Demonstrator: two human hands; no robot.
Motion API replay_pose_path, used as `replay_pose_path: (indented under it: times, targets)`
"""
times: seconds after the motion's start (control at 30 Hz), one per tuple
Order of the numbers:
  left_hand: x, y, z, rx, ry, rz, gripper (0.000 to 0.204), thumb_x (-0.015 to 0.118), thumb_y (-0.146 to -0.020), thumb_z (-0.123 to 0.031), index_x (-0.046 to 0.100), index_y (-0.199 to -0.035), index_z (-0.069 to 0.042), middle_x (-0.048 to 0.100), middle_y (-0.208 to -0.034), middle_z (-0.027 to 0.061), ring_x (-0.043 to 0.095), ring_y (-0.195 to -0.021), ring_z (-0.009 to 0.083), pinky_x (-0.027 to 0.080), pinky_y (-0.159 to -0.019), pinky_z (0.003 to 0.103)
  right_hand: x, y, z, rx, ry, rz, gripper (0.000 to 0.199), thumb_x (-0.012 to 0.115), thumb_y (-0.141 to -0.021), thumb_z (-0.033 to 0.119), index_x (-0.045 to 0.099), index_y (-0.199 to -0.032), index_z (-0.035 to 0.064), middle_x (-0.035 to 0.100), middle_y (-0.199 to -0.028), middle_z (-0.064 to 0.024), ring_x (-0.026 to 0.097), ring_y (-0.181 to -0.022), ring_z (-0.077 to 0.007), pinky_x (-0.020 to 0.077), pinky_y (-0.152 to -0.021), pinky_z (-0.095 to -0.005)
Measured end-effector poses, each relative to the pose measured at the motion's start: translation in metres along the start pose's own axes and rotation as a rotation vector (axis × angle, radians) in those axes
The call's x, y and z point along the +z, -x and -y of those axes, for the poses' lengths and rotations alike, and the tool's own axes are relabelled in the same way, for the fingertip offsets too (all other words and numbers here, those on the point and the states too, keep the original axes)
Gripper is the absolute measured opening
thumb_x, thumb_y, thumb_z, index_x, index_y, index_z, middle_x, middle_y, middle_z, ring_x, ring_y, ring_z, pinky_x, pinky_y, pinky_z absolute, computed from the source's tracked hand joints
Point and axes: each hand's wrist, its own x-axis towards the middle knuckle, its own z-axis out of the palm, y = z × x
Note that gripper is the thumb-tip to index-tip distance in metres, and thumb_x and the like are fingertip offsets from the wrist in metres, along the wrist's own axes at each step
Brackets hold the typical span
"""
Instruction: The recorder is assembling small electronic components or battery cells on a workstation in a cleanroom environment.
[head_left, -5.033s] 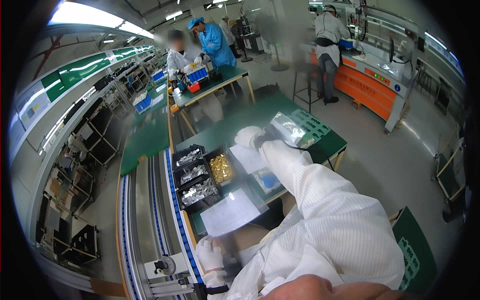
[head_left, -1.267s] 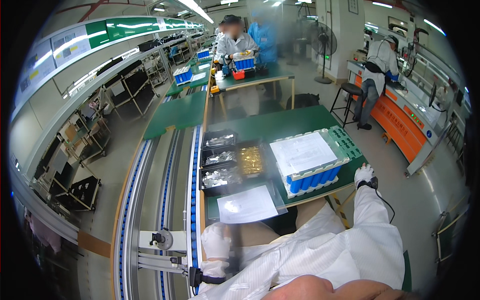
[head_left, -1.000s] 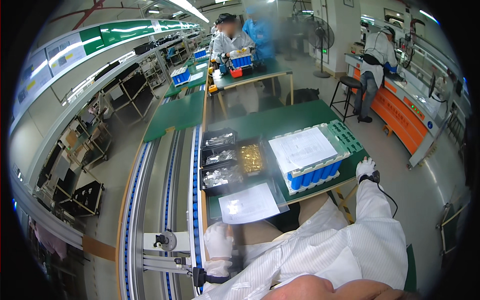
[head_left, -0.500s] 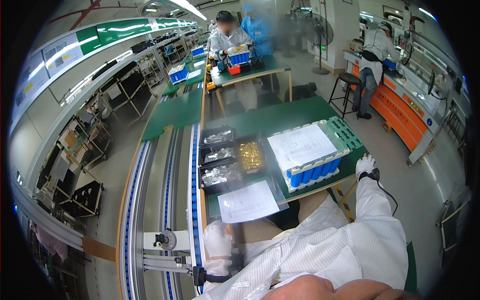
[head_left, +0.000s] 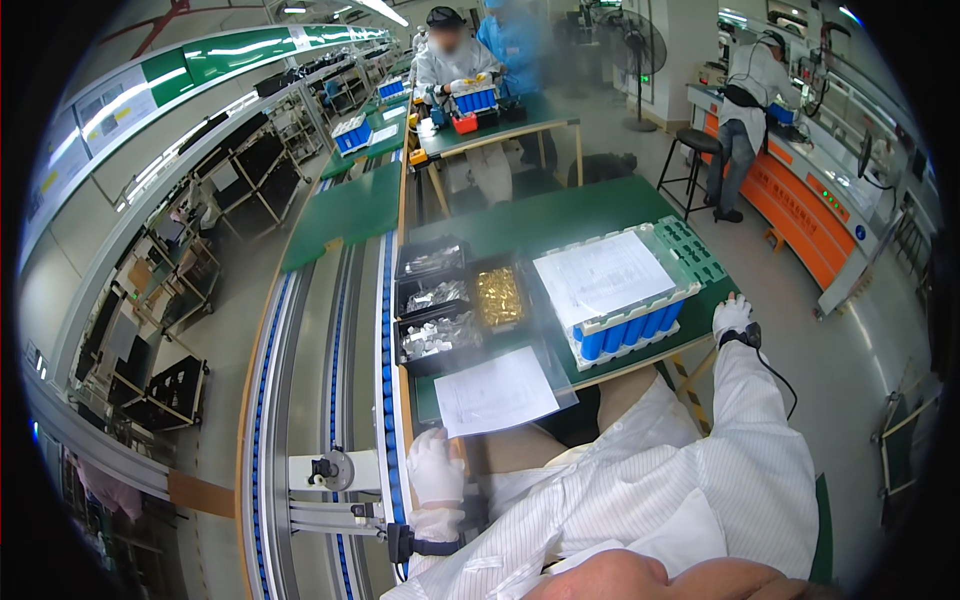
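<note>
My left hand (head_left: 436,470), white-gloved, rests at the wooden edge beside the roller conveyor (head_left: 389,400), fingers loosely bent, with nothing visible in it. My right hand (head_left: 733,316), also gloved, lies on the right front corner of the green table (head_left: 600,205), fingers apart. Left of that hand stands a pack of blue cylinders (head_left: 625,335) between pale green plastic holders, with a printed sheet (head_left: 607,280) on top. Another printed sheet (head_left: 497,392) lies at the table's front edge, close to my left hand.
Black bins (head_left: 438,338) of silvery parts and a bin of brass-coloured pieces (head_left: 499,297) stand at the table's left. A green perforated holder (head_left: 690,250) lies behind the pack. Co-workers (head_left: 450,70) stand at a farther table. A black stool (head_left: 697,142) is beyond the right corner.
The view has shifted slightly, so the table sits a little higher in the picture. Both my hands stay at the same places by the table edges.
</note>
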Motion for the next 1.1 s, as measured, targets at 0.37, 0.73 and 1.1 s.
replay_pose_path:
  times: [0.37,0.73,1.1]
  targets:
    - [-0.001,-0.001,0.001,-0.002,0.0,0.04,0.033,0.068,-0.082,-0.009,0.066,-0.115,-0.004,0.065,-0.12,0.0146,0.056,-0.118,0.0357,0.042,-0.103,0.047,-0.003,0.002,0.001,0.009,0.027,0.032,0.053,0.044,-0.101,0.035,0.048,-0.145,0.0054,0.036,-0.156,-0.0141,0.034,-0.141,-0.0348,0.0362,-0.114,-0.049]
    - [-0.002,0.0,0.0,0.003,-0.014,0.034,0.033,0.069,-0.083,-0.009,0.066,-0.116,-0.005,0.065,-0.119,0.0148,0.056,-0.118,0.0355,0.042,-0.102,0.047,-0.008,0.002,0.002,0.046,-0.03,0.096,0.055,0.043,-0.102,0.035,0.044,-0.15,0.0082,0.032,-0.161,-0.0131,0.028,-0.147,-0.0346,0.0319,-0.118,-0.0479]
    - [-0.001,0.0,0.002,-0.009,-0.005,0.044,0.033,0.069,-0.083,-0.009,0.066,-0.116,-0.005,0.065,-0.12,0.0149,0.056,-0.117,0.0359,0.042,-0.103,0.047,-0.006,0.004,0.004,0.032,-0.013,0.038,0.054,0.044,-0.101,0.035,0.047,-0.148,0.0085,0.038,-0.156,-0.0132,0.035,-0.141,-0.0341,0.0343,-0.116,-0.0476]
